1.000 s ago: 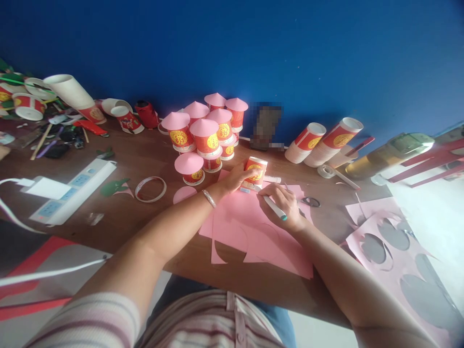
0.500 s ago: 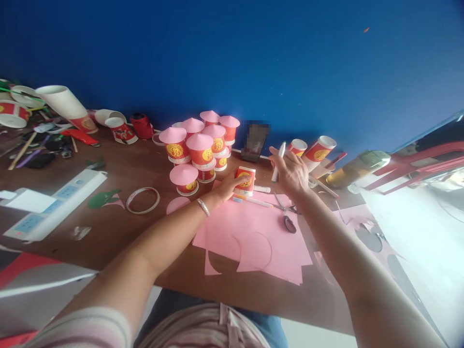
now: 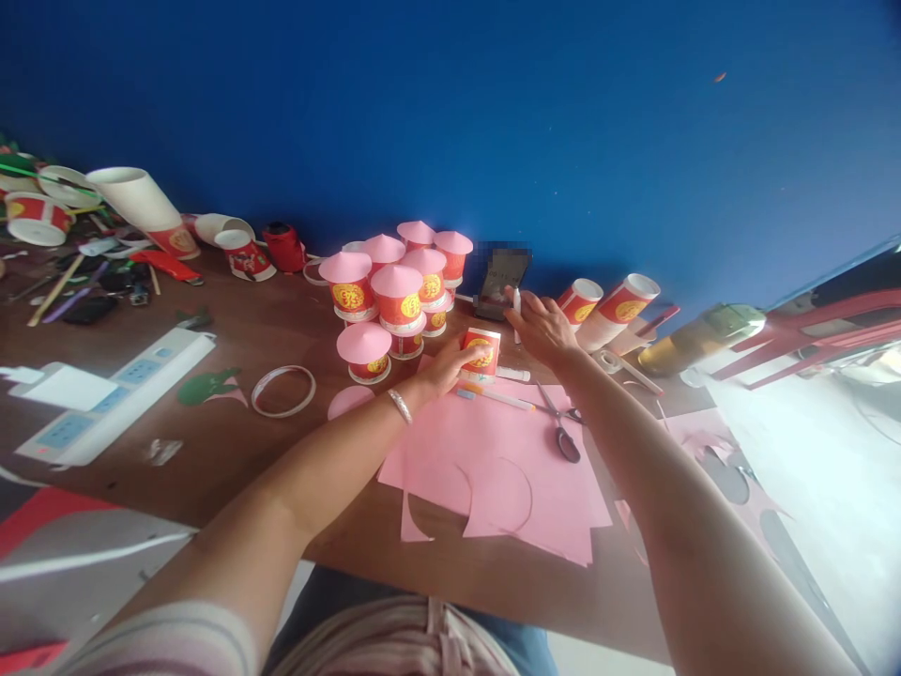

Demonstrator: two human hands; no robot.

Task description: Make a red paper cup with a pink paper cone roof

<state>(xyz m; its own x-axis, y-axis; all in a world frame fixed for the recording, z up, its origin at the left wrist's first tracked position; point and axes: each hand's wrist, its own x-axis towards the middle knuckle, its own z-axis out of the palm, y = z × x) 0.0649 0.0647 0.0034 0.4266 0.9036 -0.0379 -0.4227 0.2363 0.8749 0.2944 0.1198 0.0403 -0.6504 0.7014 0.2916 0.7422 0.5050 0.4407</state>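
My left hand [image 3: 445,364] is closed round a red paper cup [image 3: 481,351] that stands upside down at the far edge of the pink paper sheets [image 3: 493,474]. My right hand [image 3: 542,329] reaches past the cup toward a phone [image 3: 501,270] leaning on the blue wall, with a white marker [image 3: 516,310] held between its fingers. A circle is drawn on the pink paper. Scissors [image 3: 561,427] lie on the paper to the right of the cup. A pile of red cups with pink cone lids [image 3: 398,286] stands just left of the held cup.
Stacks of red cups [image 3: 611,308] lie on their sides at the right. A tape ring [image 3: 282,391], a white power strip [image 3: 113,399] and green paper scraps lie at the left. More cups and craft clutter crowd the far left corner. Cut pink sheets lie at the right.
My right hand lifted the marker off the pink paper, rose, then moved forward toward the phone. My left hand stayed on the cup. The scissors came into full view.
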